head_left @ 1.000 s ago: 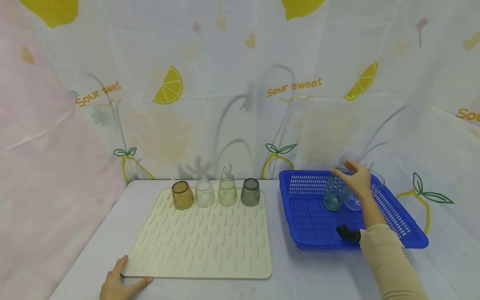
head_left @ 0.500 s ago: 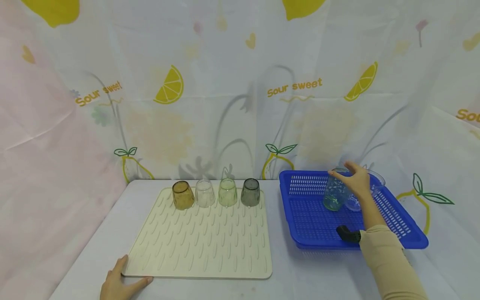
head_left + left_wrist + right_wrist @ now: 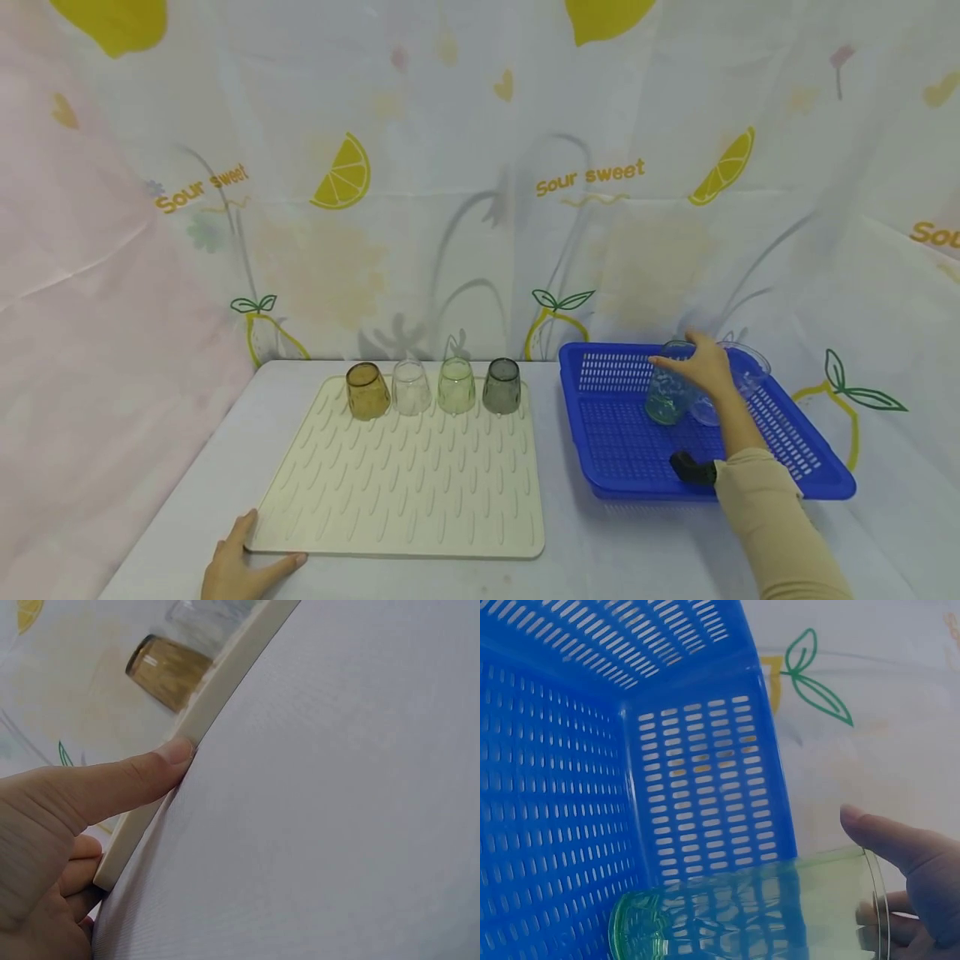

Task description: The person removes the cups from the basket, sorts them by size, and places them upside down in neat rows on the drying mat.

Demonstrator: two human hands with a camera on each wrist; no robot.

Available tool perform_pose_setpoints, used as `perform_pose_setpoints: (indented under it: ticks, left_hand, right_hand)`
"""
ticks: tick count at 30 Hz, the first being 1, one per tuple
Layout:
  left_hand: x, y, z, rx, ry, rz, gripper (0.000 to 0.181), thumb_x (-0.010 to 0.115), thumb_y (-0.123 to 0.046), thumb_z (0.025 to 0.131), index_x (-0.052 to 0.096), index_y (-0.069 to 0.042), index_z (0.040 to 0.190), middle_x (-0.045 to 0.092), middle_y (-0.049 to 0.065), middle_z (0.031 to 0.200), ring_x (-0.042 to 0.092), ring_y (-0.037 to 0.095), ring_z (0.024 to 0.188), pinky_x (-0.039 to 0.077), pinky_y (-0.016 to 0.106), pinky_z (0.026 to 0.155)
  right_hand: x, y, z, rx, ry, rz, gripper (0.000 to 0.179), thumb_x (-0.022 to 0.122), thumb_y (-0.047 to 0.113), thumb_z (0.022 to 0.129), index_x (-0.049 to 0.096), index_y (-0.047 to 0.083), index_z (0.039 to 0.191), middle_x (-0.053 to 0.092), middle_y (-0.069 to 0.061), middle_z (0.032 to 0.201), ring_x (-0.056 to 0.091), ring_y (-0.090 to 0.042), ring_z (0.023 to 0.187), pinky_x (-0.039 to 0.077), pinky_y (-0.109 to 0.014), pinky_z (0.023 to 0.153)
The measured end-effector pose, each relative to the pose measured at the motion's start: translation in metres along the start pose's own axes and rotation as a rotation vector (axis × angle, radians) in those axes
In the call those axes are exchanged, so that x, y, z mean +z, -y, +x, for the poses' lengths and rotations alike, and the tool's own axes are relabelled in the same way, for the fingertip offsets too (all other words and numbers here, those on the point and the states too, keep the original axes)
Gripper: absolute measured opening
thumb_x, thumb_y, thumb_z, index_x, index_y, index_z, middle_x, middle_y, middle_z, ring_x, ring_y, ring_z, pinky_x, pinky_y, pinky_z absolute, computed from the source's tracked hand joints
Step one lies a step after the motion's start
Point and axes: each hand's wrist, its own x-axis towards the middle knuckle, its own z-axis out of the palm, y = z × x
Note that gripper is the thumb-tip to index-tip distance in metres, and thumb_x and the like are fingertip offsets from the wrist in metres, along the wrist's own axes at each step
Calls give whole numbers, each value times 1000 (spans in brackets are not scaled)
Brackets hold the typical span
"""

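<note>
In the head view, my right hand (image 3: pixel 705 367) is at the rim of a tall green glass (image 3: pixel 665 404). The right wrist view shows the thumb (image 3: pixel 881 834) just outside the rim, with a small gap, and several fingers on the far side, seen through the green glass. A clear glass (image 3: pixel 705 410) leans beside it, partly hidden by the hand. My left hand (image 3: pixel 234 565) rests at the near left corner of a cream drying mat (image 3: pixel 405 500); its straight thumb (image 3: pixel 142 780) touches the mat's front edge, while other fingers lie along the left side.
The glasses are in a blue plastic basket (image 3: pixel 600 450) on the white table. Along the mat's back edge, upside down, stand an amber tumbler (image 3: pixel 367 393), a clear one (image 3: pixel 410 390), a pale green one (image 3: pixel 456 387) and a grey one (image 3: pixel 502 387). A printed curtain hangs behind.
My right hand has lowered slightly over the green glass, and its thumb has shifted a little left and down. The left hand stays at the mat's corner.
</note>
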Motion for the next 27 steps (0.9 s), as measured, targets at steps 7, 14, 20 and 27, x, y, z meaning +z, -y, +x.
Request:
perform_pose_setpoints:
  ticks: [7,14,20,27]
  left_hand:
    - [0,-4,-2,1,-6,-6,114,78,-48,70,13,12,142,8,41,143,6,69,123,9,73,103]
    - [-2,-5,-5,15,-17,18,110,78,-46,71,16,14,140,11,43,142,10,70,121,12,73,102]
    - [-2,-4,-4,4,-11,7,113,78,-46,70,15,14,141,9,43,142,8,70,122,9,72,103]
    - [0,-1,-1,-2,-2,1,115,78,-49,70,13,13,142,7,43,142,6,70,122,9,74,101]
  right_hand:
    - [0,-1,-3,-14,24,-32,90,69,38,83,25,-18,138,29,-41,138,28,-57,125,32,-67,99]
    - [-1,-8,-8,-73,42,-81,91,72,39,81,27,-15,140,30,-40,139,28,-58,124,33,-69,97]
    - [0,-9,-8,-113,50,-59,91,74,40,79,31,-12,140,36,-36,138,29,-56,127,31,-68,99]
    - [-5,-5,-8,-90,125,-2,97,76,40,77,25,-10,143,35,-33,141,26,-54,129,30,-68,100]
